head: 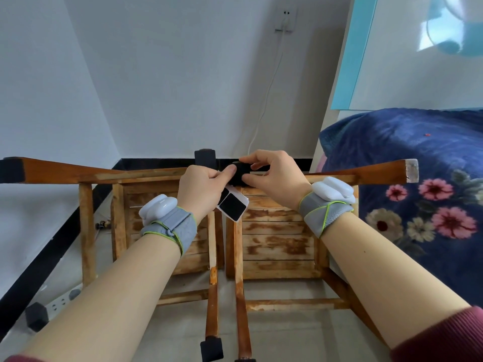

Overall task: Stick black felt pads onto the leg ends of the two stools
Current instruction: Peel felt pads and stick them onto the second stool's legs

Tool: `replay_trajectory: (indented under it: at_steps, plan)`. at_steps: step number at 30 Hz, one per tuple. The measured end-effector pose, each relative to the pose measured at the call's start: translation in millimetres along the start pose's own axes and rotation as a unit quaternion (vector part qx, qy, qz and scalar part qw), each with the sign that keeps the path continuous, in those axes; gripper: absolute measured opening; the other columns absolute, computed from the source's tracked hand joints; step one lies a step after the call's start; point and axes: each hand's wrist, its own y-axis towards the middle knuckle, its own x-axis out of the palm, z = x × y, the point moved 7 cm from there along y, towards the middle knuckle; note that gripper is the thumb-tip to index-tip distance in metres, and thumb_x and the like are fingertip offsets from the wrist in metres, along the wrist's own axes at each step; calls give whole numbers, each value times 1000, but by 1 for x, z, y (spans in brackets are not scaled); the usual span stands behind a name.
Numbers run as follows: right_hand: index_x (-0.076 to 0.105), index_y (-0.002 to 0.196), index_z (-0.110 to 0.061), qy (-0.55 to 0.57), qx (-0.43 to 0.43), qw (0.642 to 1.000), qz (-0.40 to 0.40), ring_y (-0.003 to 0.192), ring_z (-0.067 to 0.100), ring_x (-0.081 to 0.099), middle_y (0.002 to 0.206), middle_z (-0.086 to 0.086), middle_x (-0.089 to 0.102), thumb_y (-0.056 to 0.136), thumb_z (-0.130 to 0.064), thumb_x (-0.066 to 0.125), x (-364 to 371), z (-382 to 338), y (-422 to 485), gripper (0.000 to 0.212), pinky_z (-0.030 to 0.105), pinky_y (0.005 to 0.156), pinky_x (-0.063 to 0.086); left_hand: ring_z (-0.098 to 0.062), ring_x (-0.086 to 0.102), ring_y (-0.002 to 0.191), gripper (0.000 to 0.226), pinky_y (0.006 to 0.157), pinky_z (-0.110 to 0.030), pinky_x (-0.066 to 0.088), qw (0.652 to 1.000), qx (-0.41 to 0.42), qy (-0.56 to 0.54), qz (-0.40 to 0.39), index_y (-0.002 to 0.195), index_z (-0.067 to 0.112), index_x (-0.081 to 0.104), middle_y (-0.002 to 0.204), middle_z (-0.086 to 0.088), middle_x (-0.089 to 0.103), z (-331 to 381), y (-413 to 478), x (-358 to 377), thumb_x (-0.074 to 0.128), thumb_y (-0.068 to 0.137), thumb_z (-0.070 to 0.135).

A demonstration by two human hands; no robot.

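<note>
Two wooden stools stand upside down side by side, the left stool [156, 231] and the right stool [277, 244], legs pointing up at me. Black felt pads cover the leg ends at far left [11, 170], back middle [205, 158] and front bottom [211, 350]. The far-right leg end [412, 170] is bare wood. My left hand [203, 190] grips a white backing sheet [234, 207] with black pads on it, its thumb on a black felt pad [241, 176] at a middle leg end. My right hand [271, 172] pinches that same pad from the right.
A bed with a blue floral quilt [418, 178] fills the right side. A power strip [58, 305] with a black plug lies on the floor at lower left. A white cable [264, 108] hangs down the wall from a socket. A black skirting board [156, 163] runs behind the stools.
</note>
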Motion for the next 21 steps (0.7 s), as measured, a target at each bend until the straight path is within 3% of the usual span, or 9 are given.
replay_trajectory:
  at_steps: [4, 8, 11, 14, 17, 19, 21]
  plan:
    - [66, 115, -24, -14, -7, 1000, -9, 97, 13, 60, 105, -1, 67, 78, -16, 72, 2, 0, -2, 39, 15, 71, 39, -15, 63, 67, 34, 58, -23, 45, 1000, 3, -19, -16, 73, 10, 73, 68, -5, 67, -1, -6, 1, 61, 89, 37]
    - [58, 127, -26, -27, 3, 1000, 7, 105, 13, 57, 115, 1, 66, 84, -18, 66, 4, 1, -10, 44, 19, 83, 36, -22, 66, 71, 36, 66, -34, 52, 1000, 9, 1, 4, 72, 6, 73, 71, -11, 69, 4, -9, 1, 61, 89, 35]
    - [50, 135, -25, -32, 19, 998, 56, 115, 13, 55, 126, -3, 62, 87, -22, 62, 3, 3, -27, 50, 22, 93, 39, -24, 69, 81, 30, 72, -40, 60, 998, -39, -38, -6, 90, 9, 75, 87, -13, 72, -11, -20, -1, 58, 91, 34]
    - [61, 122, -19, 40, 74, 989, 125, 97, 10, 58, 108, -4, 66, 87, -21, 62, -7, 10, -51, 36, 28, 90, 49, -24, 66, 92, 24, 65, -30, 62, 985, -126, -114, -7, 110, 10, 70, 109, -11, 67, -32, -48, -4, 55, 93, 18]
    - [70, 99, -14, 57, 110, 987, 106, 81, 14, 61, 84, -4, 66, 84, -17, 64, -3, 13, -78, 17, 34, 82, 53, -21, 64, 92, 31, 53, -15, 56, 971, -170, -167, -15, 117, 9, 66, 115, -11, 61, -41, -78, -2, 52, 91, 4]
    - [72, 93, -12, 69, 121, 987, 75, 78, 14, 62, 80, -3, 66, 83, -15, 65, 5, 11, -100, 13, 33, 78, 55, -18, 63, 91, 33, 60, -18, 58, 968, -177, -177, -16, 119, 13, 65, 116, -10, 60, -42, -99, 0, 52, 90, 2]
    - [73, 91, -12, 85, 133, 986, 52, 78, 14, 63, 80, -2, 68, 82, -15, 65, 13, 11, -124, 12, 30, 76, 55, -19, 60, 102, 37, 78, -23, 55, 972, -170, -163, -17, 122, 19, 63, 120, -3, 58, -43, -118, 3, 54, 90, 4]
